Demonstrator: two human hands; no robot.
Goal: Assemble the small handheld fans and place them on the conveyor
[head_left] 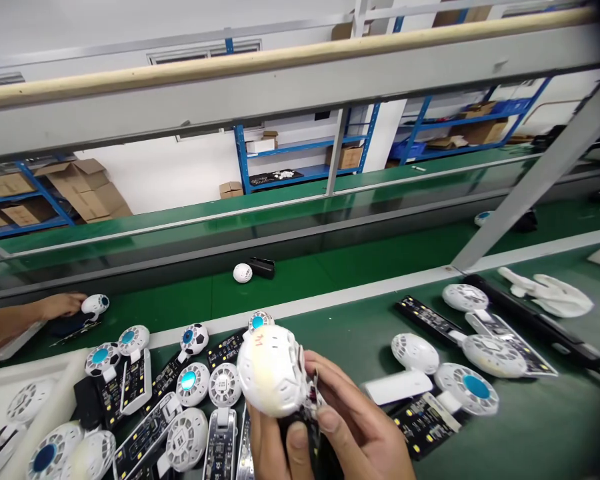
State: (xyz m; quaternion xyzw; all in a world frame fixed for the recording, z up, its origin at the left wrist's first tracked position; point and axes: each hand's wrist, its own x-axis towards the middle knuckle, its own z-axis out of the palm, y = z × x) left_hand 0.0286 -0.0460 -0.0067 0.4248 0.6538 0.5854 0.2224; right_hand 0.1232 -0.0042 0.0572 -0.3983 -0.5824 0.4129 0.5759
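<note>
The left hand (275,447) and right hand (363,433) wrap their spread fingers (330,421) around a white round plastic shell (270,370) above the green worktop (540,427) (a firm, even hold keeps it steady); more shells (415,353) and black circuit boards (425,423) lie beyond.

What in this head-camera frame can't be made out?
Hidden: the far side of the white ball shell and whatever it joins, behind the shell itself and the person's fingers.
Cut off: the person's wrists, by the bottom edge; the arm of the co-worker's hand, by the left edge.
Too small: the print on the black circuit boards.
</note>
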